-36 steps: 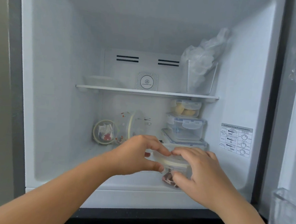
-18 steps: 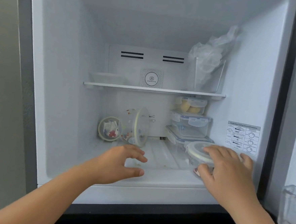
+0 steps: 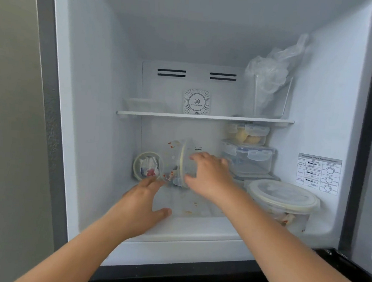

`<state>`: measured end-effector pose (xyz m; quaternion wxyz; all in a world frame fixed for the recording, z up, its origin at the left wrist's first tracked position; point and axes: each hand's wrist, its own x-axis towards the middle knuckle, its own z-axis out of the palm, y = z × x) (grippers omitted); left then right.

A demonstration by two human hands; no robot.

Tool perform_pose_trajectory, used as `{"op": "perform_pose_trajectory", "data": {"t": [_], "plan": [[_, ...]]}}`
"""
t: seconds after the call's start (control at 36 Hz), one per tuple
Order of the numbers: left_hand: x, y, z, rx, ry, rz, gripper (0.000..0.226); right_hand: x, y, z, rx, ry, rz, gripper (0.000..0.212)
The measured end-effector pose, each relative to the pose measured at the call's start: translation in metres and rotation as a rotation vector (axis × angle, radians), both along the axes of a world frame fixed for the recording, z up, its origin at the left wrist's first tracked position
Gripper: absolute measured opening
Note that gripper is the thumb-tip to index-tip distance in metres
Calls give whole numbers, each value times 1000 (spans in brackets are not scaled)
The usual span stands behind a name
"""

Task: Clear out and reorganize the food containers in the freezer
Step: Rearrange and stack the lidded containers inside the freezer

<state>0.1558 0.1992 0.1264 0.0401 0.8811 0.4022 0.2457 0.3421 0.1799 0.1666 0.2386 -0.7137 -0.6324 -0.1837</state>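
Hands (image 3: 209,175) reach tipped container (image 3: 180,162) — fingers spread

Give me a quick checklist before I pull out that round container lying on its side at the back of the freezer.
1. Right hand on the tipped container: ok, its fingers lie over the lid end; whether they grip cannot tell.
2. Left hand ready to support: not ok, it is open with fingertips just short of the container.
3. Lid seated: cannot tell, the picture is blurred there.
4. Small round container beside it on the left: not ok, it sits close against the tipped one and may shift.
5. Path to the front: ok, the floor ahead is bare but for crumbs.
6. Front round container out of the way: ok, at the right.
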Motion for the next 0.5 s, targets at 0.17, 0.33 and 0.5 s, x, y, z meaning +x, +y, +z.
{"op": "perform_pose_trajectory", "data": {"t": [0.17, 0.33, 0.5], "plan": [[-2, 0, -1, 12, -62, 20, 75, -9, 53, 6, -47, 245, -51, 64], [3, -1, -4, -26, -108, 53, 77, -11, 78, 11, 3, 412, -73, 64], [23, 6, 8, -122, -189, 100, 79, -13, 76, 12, -76, 354, 9, 45]]}}
